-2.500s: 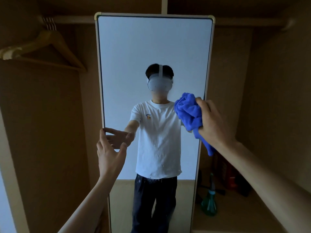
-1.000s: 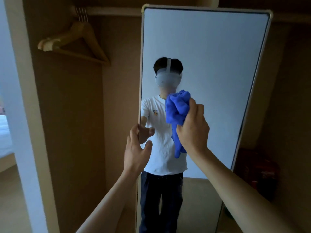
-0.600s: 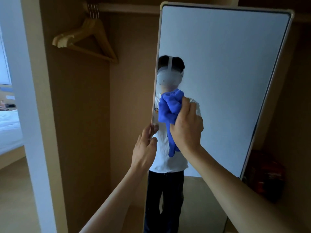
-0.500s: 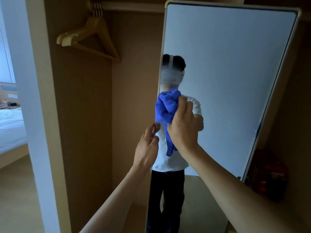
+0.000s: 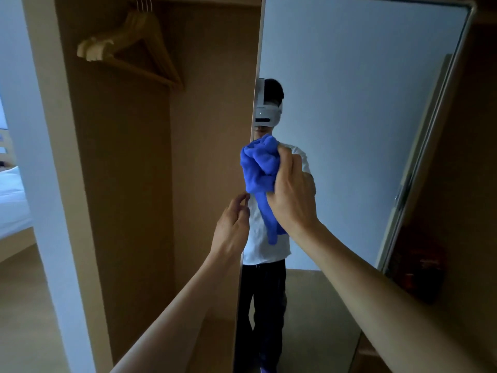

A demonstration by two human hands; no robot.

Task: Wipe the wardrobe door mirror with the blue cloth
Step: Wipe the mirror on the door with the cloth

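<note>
Sweeping leftward, is it? That bunched blue cloth (image 5: 259,168), balled tight in the right hand (image 5: 291,195), has crossed from the tall framed wardrobe door mirror's (image 5: 363,103) right edge to its left edge.

Yes, so that band's wiped. The left hand's (image 5: 232,227) curled fingers meet that edge, but whether they grip it I can't tell.

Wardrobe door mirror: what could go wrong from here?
The left hand only pinches the wardrobe door mirror by its edge, so a push from the right hand could swing it loose. Those fingers may smudge the glass. The blue cloth is bunched, with a tail dangling, so it may streak.
</note>
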